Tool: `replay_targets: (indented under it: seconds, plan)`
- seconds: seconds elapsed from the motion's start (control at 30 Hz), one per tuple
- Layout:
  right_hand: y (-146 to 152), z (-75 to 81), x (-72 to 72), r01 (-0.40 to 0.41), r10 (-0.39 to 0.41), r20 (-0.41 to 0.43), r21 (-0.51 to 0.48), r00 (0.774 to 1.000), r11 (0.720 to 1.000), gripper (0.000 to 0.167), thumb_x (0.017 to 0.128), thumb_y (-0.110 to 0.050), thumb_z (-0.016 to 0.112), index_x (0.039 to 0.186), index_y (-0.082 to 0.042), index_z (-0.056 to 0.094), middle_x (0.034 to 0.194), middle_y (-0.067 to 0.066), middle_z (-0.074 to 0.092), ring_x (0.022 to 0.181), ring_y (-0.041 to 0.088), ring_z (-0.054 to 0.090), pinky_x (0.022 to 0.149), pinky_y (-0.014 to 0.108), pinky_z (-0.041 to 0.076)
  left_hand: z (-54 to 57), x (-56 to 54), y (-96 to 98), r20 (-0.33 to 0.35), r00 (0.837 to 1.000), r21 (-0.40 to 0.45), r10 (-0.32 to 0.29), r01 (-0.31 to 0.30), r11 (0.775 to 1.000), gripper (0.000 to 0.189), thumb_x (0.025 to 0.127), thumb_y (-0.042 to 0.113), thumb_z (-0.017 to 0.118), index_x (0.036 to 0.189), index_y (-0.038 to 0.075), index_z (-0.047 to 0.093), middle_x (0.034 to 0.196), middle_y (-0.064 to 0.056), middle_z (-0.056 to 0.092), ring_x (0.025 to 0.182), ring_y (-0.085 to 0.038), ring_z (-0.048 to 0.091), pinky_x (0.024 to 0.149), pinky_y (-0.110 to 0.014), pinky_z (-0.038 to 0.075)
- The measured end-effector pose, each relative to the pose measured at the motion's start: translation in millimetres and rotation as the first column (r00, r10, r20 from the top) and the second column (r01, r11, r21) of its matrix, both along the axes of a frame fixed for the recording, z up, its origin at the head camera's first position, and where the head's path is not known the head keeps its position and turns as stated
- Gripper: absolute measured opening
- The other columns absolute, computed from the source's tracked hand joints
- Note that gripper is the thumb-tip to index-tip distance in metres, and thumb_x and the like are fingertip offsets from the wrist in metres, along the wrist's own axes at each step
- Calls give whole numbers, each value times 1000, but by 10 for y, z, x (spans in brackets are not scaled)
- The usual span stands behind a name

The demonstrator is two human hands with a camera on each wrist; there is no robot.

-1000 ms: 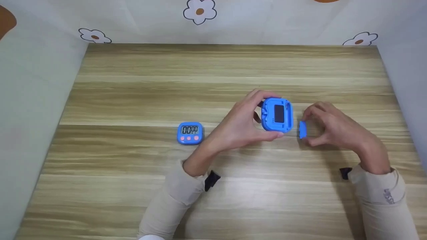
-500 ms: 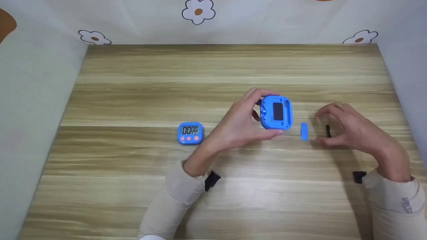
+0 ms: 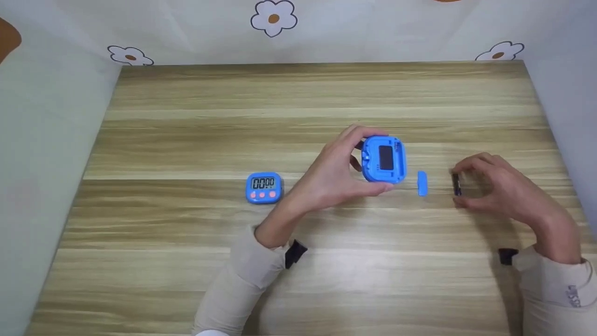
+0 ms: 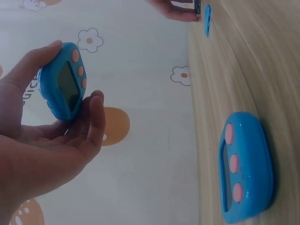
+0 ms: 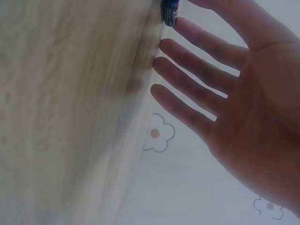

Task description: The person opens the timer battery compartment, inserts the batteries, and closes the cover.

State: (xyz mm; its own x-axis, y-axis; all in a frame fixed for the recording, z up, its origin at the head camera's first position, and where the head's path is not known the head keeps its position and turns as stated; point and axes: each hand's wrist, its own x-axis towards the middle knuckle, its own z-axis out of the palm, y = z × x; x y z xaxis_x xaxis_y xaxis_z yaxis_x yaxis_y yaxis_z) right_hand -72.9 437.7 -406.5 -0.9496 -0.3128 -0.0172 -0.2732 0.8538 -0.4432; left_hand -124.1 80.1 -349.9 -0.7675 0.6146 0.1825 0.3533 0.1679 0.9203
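My left hand [image 3: 332, 179] grips a blue digital timer [image 3: 370, 161] by its edges, above the table. Its back faces up in the head view, and the long battery slot on the right side is uncovered. The left wrist view shows the timer's blank screen and pink buttons. On the right, thumb and index finger of my right hand [image 3: 510, 191] pinch a small dark battery [image 3: 456, 185] by its ends, close to the tabletop. The battery's end [image 5: 169, 13] also shows at the fingertips in the right wrist view. Between the hands lies a narrow blue battery cover [image 3: 422, 183].
A second blue timer [image 3: 263, 188] lies face up left of my left forearm, its screen reading zeros. Pale walls with printed flowers [image 3: 274, 18] border the wood-grain table [image 3: 186, 140] at the back and sides.
My right hand has let go of the battery cover, leaving it on the table, moved right and pinched the battery. The left hand still holds the timer in nearly the same place.
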Motion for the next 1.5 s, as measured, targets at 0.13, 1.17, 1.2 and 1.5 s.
replay_targets:
  seconds: [0.13,1.17,1.2,1.5]
  plan:
    - [10,3,-11,19,-19,31,-8,999,1000,51,69,-18,91,113,-12,67,122,4,58,116,24,47,93,40,37,-4,0,-1,5,1000,-8,-1,1,1000,76,73,27,88,136,13,49,124,3,52,107,-10,49,77,-24,51]
    - [-1157,1039,-67,-290,223,-242,-290,944,912,54,69,-3,88,118,-11,70,116,0,64,104,16,58,89,20,44,-63,-1,50,3,999,12,-40,40,999,74,76,28,86,136,10,48,127,3,50,104,-12,51,77,-25,51]
    - [-1138,1007,-75,-281,217,-235,-286,947,916,54,69,-4,89,119,-13,70,117,-1,63,105,16,58,89,20,44,-63,-2,50,5,999,9,-38,38,999,74,76,29,86,137,10,48,126,3,50,104,-12,51,77,-25,51]
    - [-1104,967,-131,-294,232,-215,-335,949,895,61,71,-4,87,127,-12,63,118,-2,64,105,17,58,86,25,45,-66,2,40,3,1000,38,-31,30,999,73,76,30,86,136,11,48,124,3,51,104,-10,51,79,-27,51]
